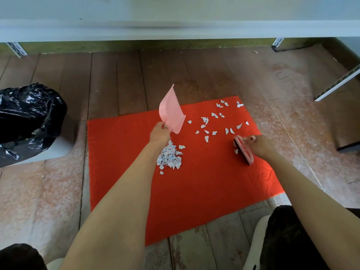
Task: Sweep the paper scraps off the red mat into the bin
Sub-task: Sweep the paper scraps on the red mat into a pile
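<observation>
Floorboards (120,78) are covered by the red mat (191,184); the bin (29,121) is set well left. A pink dustpan (172,112) is gripped, raised, by the left hand (159,134), a brush (243,150) by the right hand (258,146). Paper scraps (170,157) are heaped mid-mat, others scattered behind.

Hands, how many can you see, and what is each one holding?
2. The left hand holds a pink dustpan tilted up above the red mat. The right hand holds a small pink brush down on the mat. Neither is hidden.
</observation>
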